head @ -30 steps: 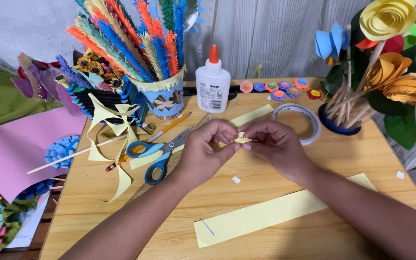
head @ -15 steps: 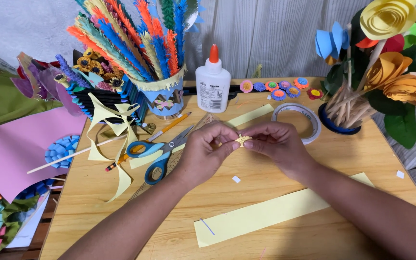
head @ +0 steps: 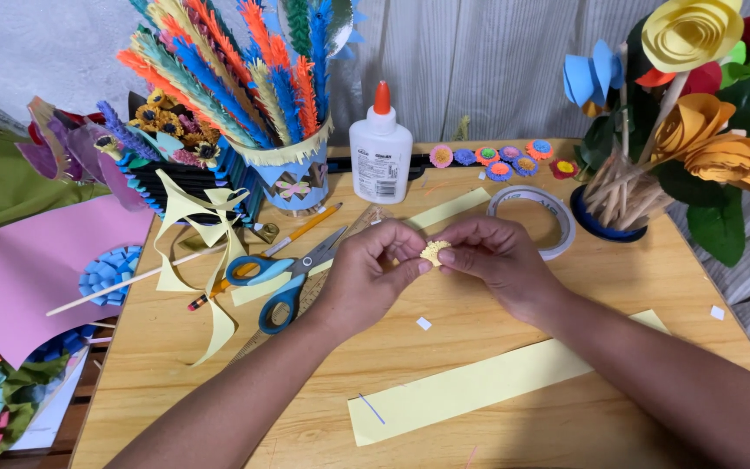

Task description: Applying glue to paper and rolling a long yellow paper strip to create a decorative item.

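Both my hands meet above the middle of the wooden table (head: pixel 566 287). My left hand (head: pixel 373 271) and my right hand (head: pixel 498 260) pinch a small rolled yellow paper flower (head: pixel 433 252) between thumbs and fingertips. Just left of my left hand lie blue-handled scissors (head: pixel 284 276) and a yellow pencil (head: pixel 301 233). A long pale yellow paper strip (head: pixel 479 382) lies on the table below my forearms. A white glue bottle with an orange cap (head: pixel 380 149) stands behind my hands.
A tape roll (head: pixel 533 221) lies right of my hands. Small paper flowers (head: pixel 498 160) line the back. A cup of fringed paper sprays (head: pixel 292 169) stands at back left, a pot of large paper flowers (head: pixel 696 122) at right. Pink paper (head: pixel 28 269) lies at left.
The small yellow paper roll has turned between my fingertips and now shows its round fringed face. My hands have stayed in the same place.
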